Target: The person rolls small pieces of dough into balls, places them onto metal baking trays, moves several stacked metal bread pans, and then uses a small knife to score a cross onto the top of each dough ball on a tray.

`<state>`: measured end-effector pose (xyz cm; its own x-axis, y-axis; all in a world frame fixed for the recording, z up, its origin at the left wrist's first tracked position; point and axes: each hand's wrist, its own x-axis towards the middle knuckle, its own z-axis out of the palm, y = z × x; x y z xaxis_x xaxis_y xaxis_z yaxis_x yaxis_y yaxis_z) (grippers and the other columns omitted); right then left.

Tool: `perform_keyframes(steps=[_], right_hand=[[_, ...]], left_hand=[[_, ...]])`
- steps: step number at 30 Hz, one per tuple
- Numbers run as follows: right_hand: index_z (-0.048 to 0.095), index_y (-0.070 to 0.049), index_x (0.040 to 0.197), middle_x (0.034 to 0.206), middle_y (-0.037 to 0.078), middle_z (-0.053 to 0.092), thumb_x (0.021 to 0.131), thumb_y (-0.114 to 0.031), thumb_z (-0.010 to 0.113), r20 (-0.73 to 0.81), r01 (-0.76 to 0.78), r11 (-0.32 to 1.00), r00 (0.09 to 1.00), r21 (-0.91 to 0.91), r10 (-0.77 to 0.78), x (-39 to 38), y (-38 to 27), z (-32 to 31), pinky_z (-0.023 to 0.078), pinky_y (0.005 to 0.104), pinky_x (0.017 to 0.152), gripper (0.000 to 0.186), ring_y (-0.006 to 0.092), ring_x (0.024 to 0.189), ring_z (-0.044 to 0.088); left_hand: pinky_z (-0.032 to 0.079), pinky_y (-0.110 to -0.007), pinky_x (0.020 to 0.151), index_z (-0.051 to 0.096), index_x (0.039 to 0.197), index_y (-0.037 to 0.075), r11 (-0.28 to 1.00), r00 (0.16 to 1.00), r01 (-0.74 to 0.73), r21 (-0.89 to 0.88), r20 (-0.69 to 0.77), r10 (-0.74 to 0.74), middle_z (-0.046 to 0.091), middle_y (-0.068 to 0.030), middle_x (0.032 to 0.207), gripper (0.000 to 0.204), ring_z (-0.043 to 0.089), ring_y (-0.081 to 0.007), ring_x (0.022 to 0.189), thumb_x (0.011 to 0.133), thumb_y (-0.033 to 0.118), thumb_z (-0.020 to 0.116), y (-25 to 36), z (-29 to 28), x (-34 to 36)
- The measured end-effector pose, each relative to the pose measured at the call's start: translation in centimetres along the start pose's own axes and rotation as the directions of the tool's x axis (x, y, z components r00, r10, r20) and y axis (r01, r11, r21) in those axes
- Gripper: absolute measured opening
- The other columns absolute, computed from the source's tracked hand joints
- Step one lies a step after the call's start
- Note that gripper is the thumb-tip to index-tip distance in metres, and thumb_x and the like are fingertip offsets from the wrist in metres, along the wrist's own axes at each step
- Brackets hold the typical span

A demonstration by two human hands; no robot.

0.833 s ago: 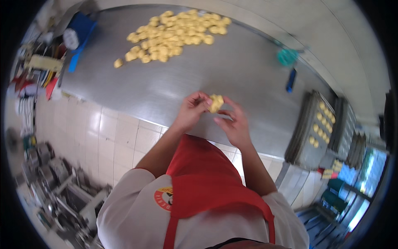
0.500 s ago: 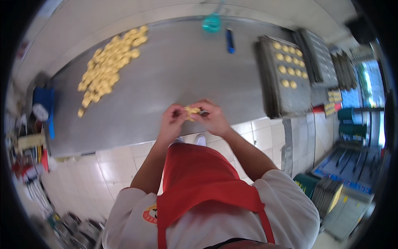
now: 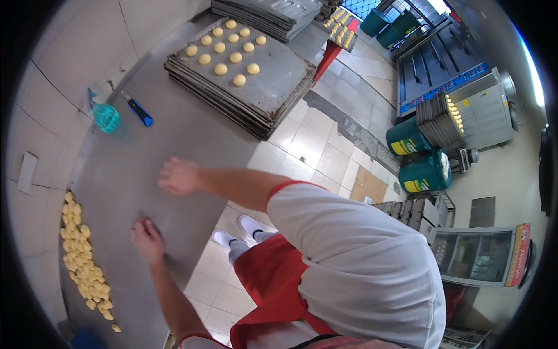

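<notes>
My left hand point(image 3: 148, 239) is low over the grey metal table point(image 3: 131, 186), its fingers curled inward and slightly blurred. Farther along the table, toward the stack of trays, my right hand point(image 3: 179, 176) is palm down with its fingers bent under. Whatever either palm covers is hidden. Small yellow dough pieces point(image 3: 81, 256) lie in a long heap by the wall, left of my left hand. Round dough balls point(image 3: 235, 57) sit in rows on the top tray point(image 3: 270, 81) of a dark stack, beyond my right hand.
A teal spray bottle point(image 3: 106, 118) and a blue-and-black utility knife point(image 3: 139, 112) lie near the tiled wall. More stacked trays point(image 3: 270, 17) stand behind. To the right are green bins point(image 3: 424, 171), an oven point(image 3: 433, 58) and a glass-front display cabinet point(image 3: 474, 256).
My view has swung right. My hands, together around a piece of dough before, are now apart and lowered to the table. The dough between them no longer shows.
</notes>
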<state>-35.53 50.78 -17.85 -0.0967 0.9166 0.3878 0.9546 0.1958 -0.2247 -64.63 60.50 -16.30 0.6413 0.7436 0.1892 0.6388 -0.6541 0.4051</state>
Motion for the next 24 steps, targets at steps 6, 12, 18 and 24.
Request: perform_keyframes(steps=[6, 12, 18, 24], right_hand=[[0.067, -0.015, 0.111, 0.102, 0.008, 0.066, 0.096, -0.022, 0.066, -0.100, -0.072, 0.997, 0.992, -0.004, 0.072, -6.6, 4.1, -0.1, 0.050, 0.0464, 0.097, 0.017, 0.0322, 0.104, 0.063], [0.067, -0.015, 0.111, 0.106, 0.007, 0.067, 0.093, -0.023, 0.070, 0.108, -0.019, 0.986, 0.994, 0.167, 0.001, 0.0, -5.2, -0.8, 0.049, 0.0475, 0.098, 0.020, 0.0303, 0.110, 0.061], [0.067, -0.017, 0.114, 0.113, 0.007, 0.065, 0.090, -0.026, 0.073, 0.097, 0.013, 0.998, 0.995, 0.061, -0.018, -0.4, 5.1, -1.7, 0.048, 0.0474, 0.098, 0.026, 0.0308, 0.116, 0.059], [0.068, -0.017, 0.116, 0.113, 0.007, 0.067, 0.092, -0.024, 0.070, 0.145, -0.121, 0.984, 0.984, 0.130, 0.102, -4.8, -3.7, -1.8, 0.048, 0.0498, 0.099, 0.025, 0.0311, 0.116, 0.059]], left_hand=[[0.048, -0.055, 0.093, 0.066, 0.132, 0.003, 1.000, 0.996, 0.028, -0.004, -0.082, -0.029, 0.069, -0.0220, 0.117, 0.034, 0.062, -0.0454, 0.105, 0.108, 0.025, 0.061, -1.2, 0.5, -9.0], [0.048, -0.053, 0.097, 0.066, 0.137, 0.003, 0.999, 0.998, 0.012, 0.052, 0.068, -0.015, 0.070, -0.0208, 0.122, 0.037, 0.063, -0.0436, 0.108, 0.105, 0.020, 0.065, 2.2, -0.9, -2.1], [0.048, -0.051, 0.095, 0.067, 0.137, 0.003, 0.996, 0.984, -0.088, -0.019, -0.155, 0.084, 0.070, -0.0186, 0.117, 0.034, 0.063, -0.0399, 0.105, 0.105, 0.015, 0.064, -6.4, 0.0, -5.6], [0.049, -0.050, 0.092, 0.071, 0.127, 0.004, 0.996, 0.994, 0.079, 0.040, -0.083, -0.075, 0.071, -0.0165, 0.111, 0.025, 0.063, -0.0384, 0.101, 0.105, 0.016, 0.064, 3.4, 0.1, -6.2]])
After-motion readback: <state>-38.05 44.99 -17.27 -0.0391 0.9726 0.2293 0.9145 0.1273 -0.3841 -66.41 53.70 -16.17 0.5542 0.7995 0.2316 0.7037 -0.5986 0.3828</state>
